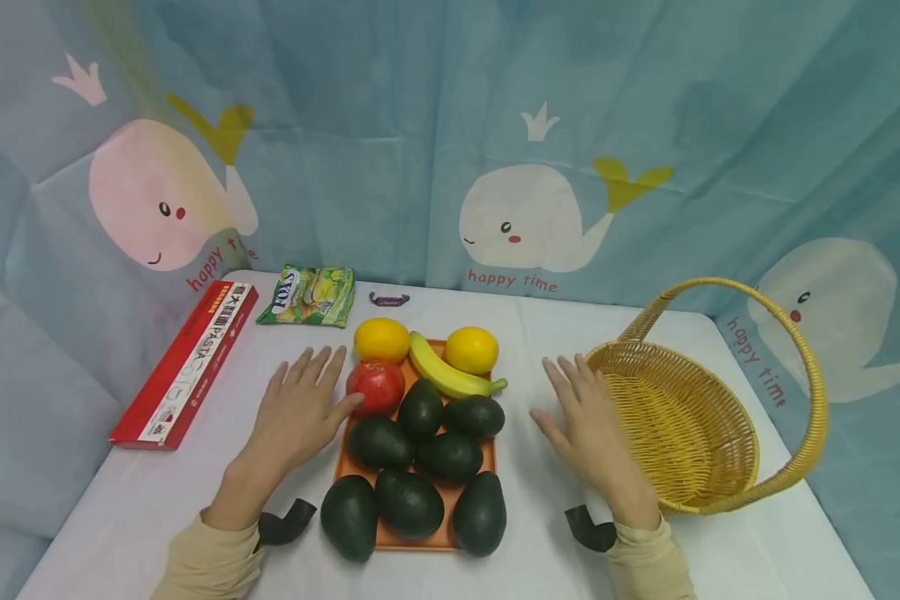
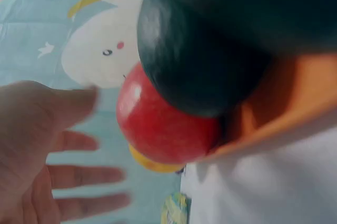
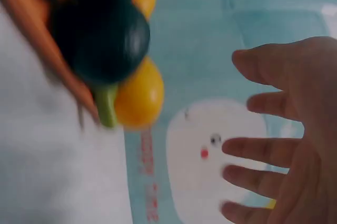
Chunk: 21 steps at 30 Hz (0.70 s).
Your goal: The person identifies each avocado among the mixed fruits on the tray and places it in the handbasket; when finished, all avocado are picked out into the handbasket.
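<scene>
An orange tray point(image 1: 490, 460) in the middle of the table bears several dark green avocados point(image 1: 409, 505), a red pomegranate point(image 1: 376, 387), a banana point(image 1: 450, 377) and two lemons, one at the left point(image 1: 382, 341) and one at the right point(image 1: 472, 350). My left hand point(image 1: 300, 417) is spread beside the tray's left side, its thumb overlapping the pomegranate in the head view. In the left wrist view its fingers point(image 2: 89, 176) are straight, with nothing held. My right hand point(image 1: 588, 425), fingers extended and holding nothing, is between the tray and the yellow wicker basket point(image 1: 720, 400).
A red pasta box point(image 1: 183, 367) lies at the left. Behind the tray are a green Fox's candy bag point(image 1: 311, 296) and a small purple wrapped candy point(image 1: 389, 300). The basket's tall handle point(image 1: 813, 392) arches up at the right. A whale-print curtain point(image 1: 390, 150) hangs behind the table.
</scene>
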{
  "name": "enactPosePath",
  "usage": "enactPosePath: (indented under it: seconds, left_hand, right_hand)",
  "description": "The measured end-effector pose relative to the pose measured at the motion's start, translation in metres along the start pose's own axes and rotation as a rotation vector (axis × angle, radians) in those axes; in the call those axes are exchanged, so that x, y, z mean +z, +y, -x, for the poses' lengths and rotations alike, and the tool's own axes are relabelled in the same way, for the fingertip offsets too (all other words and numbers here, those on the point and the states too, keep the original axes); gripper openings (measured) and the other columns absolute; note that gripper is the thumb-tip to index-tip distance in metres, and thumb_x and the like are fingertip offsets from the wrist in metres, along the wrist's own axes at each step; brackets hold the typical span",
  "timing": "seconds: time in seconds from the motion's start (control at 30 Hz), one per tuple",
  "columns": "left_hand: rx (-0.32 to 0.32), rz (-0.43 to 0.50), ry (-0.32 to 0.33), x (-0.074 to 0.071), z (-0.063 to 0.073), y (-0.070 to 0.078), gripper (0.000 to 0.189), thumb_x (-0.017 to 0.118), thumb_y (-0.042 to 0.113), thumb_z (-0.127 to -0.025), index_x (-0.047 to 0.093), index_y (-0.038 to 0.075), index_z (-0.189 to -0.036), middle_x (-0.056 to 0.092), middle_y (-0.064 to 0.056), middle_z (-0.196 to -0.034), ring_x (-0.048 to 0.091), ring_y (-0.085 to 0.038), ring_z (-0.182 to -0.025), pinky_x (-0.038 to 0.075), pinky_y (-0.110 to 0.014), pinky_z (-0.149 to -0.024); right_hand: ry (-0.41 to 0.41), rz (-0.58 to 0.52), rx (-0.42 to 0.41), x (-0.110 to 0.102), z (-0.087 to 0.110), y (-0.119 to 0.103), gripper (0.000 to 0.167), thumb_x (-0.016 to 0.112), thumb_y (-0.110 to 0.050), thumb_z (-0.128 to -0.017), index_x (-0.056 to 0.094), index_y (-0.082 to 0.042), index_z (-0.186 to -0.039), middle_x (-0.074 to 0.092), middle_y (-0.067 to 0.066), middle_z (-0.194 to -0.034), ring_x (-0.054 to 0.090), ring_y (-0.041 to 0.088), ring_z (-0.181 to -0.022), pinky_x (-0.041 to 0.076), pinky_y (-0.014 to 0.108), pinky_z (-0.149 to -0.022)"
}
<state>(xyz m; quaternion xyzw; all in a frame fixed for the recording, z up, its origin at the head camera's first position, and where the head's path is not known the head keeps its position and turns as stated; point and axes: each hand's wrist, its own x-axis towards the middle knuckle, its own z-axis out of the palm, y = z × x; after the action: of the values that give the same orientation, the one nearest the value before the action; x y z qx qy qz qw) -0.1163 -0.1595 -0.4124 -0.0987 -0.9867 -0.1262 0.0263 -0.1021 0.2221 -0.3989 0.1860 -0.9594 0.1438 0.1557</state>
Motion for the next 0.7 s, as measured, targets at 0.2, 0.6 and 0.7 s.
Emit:
enactPosePath:
  seconds: [0.2, 0.6, 0.7]
  left_hand:
    - [0.094, 0.133, -0.001, 0.003, 0.001, 0.009, 0.059, 0.072, 0.032, -0.087, 0.054, 0.01, -0.139, 0.06, -0.014, -0.124, 0.059, -0.031, -0.11, 0.053, -0.05, -0.09]
    - [0.075, 0.264, -0.019, 0.009, 0.001, 0.004, 0.064, 0.073, 0.027, -0.087, 0.046, 0.009, -0.142, 0.05, -0.016, -0.138, 0.055, -0.034, -0.12, 0.052, -0.053, -0.092]
    - [0.007, 0.374, -0.076, 0.01, -0.003, -0.005, 0.061, 0.067, 0.026, -0.091, 0.042, 0.007, -0.144, 0.05, -0.017, -0.139, 0.057, -0.033, -0.118, 0.052, -0.051, -0.093]
  right_hand:
    - [-0.026, -0.095, -0.146, 0.011, 0.003, -0.028, 0.058, 0.072, -0.029, -0.087, 0.052, -0.016, -0.139, 0.056, 0.013, -0.136, 0.058, 0.03, -0.12, 0.05, 0.047, -0.095]
    - [-0.103, -0.065, -0.287, 0.036, 0.005, -0.045, 0.055, 0.069, -0.034, -0.09, 0.05, -0.017, -0.139, 0.047, 0.018, -0.147, 0.052, 0.031, -0.131, 0.049, 0.047, -0.098]
    - [-0.101, -0.07, -0.297, 0.037, 0.003, -0.046, 0.056, 0.07, -0.033, -0.089, 0.051, -0.018, -0.14, 0.047, 0.017, -0.146, 0.053, 0.031, -0.129, 0.049, 0.047, -0.097]
